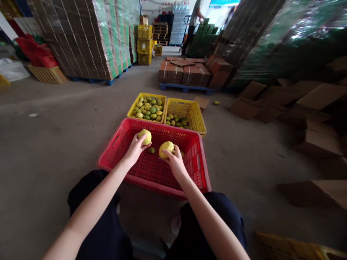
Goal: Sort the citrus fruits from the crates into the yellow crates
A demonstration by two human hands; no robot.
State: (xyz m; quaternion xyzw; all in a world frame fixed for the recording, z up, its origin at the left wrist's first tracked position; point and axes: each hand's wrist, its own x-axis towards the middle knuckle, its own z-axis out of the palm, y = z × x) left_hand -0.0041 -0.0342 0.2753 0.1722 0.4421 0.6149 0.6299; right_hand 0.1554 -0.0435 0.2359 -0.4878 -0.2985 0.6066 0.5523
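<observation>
Our left grip [136,147] pinches the left lemon [145,137] between thumb and fingers, and our right grip [175,159] pinches the right lemon [166,150] in the same way. We hold the two lemons apart, side by side, over the red crate [204,173]. Below them, on its slotted bottom, we see a small green fruit [151,150]; another yellowish one shows partly behind our right fingers. Our knees are at the near side of the crate, one to each side.

Just beyond the red crate, two yellow crates stand side by side on the floor [67,115]. The left yellow crate [132,104] is well filled with yellow and green fruit; in the right yellow crate [196,112] we see mostly green ones, lying low. One stray fruit [216,103] lies on the floor to the right of them. Farther off, bundled cardboard [184,74] sits on a blue pallet [187,89], with cartons [246,107] scattered at right. At the back, a person [194,21] stands beside a green stack [203,39].
</observation>
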